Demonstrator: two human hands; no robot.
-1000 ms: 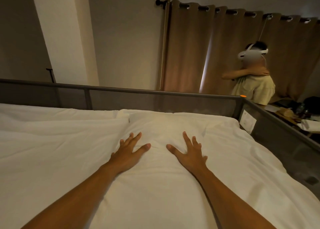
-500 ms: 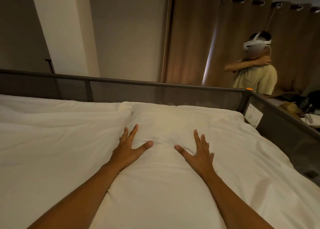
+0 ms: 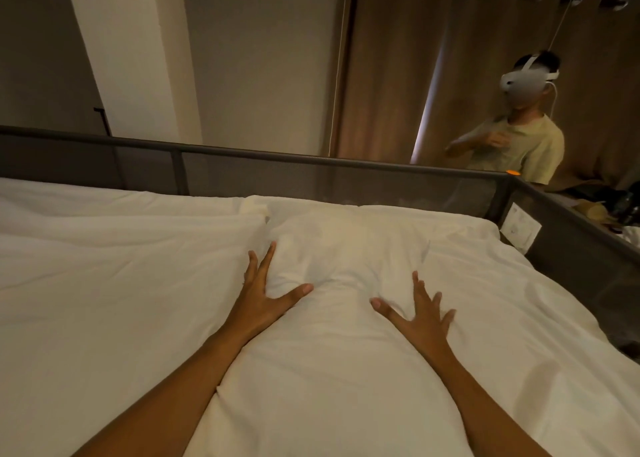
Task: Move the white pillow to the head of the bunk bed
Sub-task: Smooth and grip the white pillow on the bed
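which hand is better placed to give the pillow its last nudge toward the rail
Left, slightly. The left hand lies flat with fingers spread along the edge of the pillow, reaching nearer the rail. The right hand sits further back and looks blurred.

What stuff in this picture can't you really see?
- White pillow: its near end runs off the bottom edge of the head view.
- Right hand: fingertips blurred.
- Label on the bed rail: print too small to read.
- Things behind the rail at far right: dark, cut off by the edge.
- Mattress: hidden by white bedding.
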